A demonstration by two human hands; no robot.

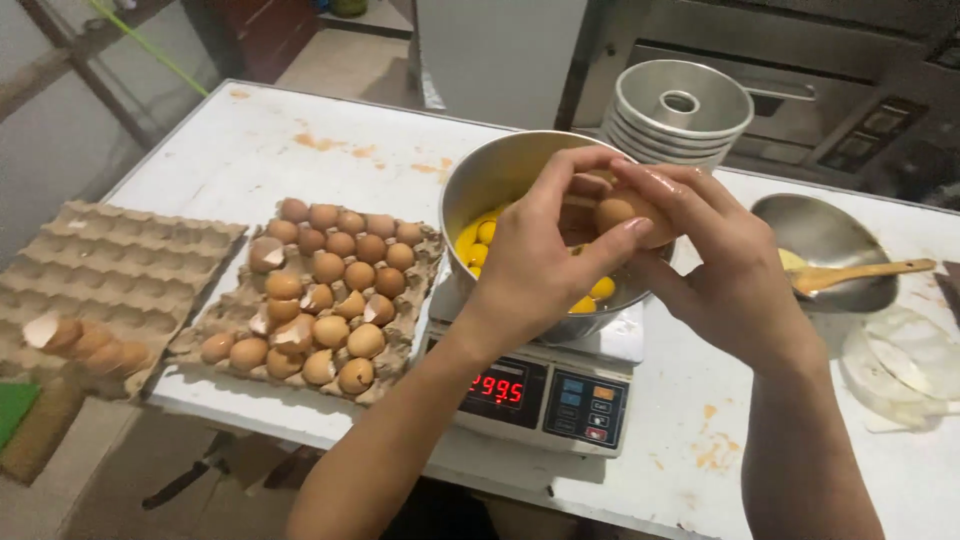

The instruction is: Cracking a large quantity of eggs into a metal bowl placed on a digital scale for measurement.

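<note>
White, yolk-stained tabletop fills the view, with a dark metal oven front behind it at one o'clock. At the centre sits a round brushed-steel mixing bowl holding glossy yellow yolks, resting on a white digital kitchen scale with a red lit display. Over the bowl both hands meet: the left hand and the right hand pinch a smooth brown egg between thumbs and fingertips, fingers curled round its shell. At nine o'clock lies a grey pulp-cardboard egg tray filled with brown eggs and cracked shell halves; further at nine o'clock an emptier stack of trays holds nested broken shells. At one o'clock stands a stack of silvery aluminium tube cake pans. At three o'clock a shallow steel bowl carries a wooden spatula
</note>
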